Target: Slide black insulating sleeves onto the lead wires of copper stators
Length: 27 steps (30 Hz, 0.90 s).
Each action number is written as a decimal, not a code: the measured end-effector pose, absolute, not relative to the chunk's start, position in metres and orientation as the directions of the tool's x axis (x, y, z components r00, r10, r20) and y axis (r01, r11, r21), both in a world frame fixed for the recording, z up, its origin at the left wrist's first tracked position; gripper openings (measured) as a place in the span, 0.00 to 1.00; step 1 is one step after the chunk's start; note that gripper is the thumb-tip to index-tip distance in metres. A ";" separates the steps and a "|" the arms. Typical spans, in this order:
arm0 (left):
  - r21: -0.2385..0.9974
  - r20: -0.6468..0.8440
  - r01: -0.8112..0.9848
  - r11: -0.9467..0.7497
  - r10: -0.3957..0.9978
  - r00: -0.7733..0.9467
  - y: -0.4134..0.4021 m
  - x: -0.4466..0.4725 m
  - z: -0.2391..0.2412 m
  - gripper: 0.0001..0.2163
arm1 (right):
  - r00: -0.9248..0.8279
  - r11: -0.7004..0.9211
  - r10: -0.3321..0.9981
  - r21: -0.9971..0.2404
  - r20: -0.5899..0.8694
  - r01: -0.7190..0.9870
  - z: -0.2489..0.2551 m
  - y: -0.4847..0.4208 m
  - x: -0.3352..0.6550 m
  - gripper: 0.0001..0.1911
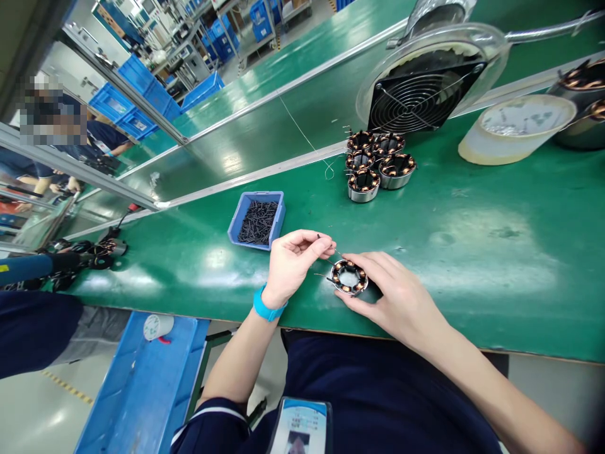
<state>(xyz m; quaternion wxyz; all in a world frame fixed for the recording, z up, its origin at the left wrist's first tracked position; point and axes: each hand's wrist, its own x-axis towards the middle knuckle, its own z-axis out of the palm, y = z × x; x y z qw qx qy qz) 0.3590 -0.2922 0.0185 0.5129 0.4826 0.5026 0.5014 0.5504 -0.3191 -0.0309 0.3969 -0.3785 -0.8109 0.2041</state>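
Observation:
My right hand (394,290) grips a motor stator (350,277), a metal ring with copper coils and thin wire leads, thumb and fingers on its rim. The stator is at the bench's near side. My left hand (299,258), with a turquoise wristband, pinches a small black sleeve (319,238) beside the stator's leads. Whether a lead is inside the sleeve is too small to tell. Just beyond my left hand, a blue bin (256,219) holds many short black sleeves. Several more stators (363,186) stand grouped farther back on the green bench.
A black-grilled fan (411,98) in a clear hood stands behind the grouped stators. Right of it is a whitish tub (515,129). A blue tray (142,378) sits below the bench's left edge. A co-worker's dark sleeve (40,331) reaches in at left.

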 end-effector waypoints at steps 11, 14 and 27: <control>1.000 -0.025 -0.004 0.025 0.999 -0.021 -0.291 0.356 0.019 0.12 | -0.397 0.633 0.774 -0.627 0.494 0.455 -0.031 -0.319 0.550 0.23; 0.999 -0.037 -0.001 0.037 0.999 -0.003 -0.291 0.358 0.020 0.12 | -0.398 0.636 0.772 -0.627 0.496 0.451 -0.031 -0.318 0.550 0.22; 0.945 -0.305 0.218 0.245 0.899 0.315 -0.274 0.349 0.048 0.16 | -0.400 0.632 0.774 -0.635 0.490 0.444 -0.031 -0.319 0.550 0.22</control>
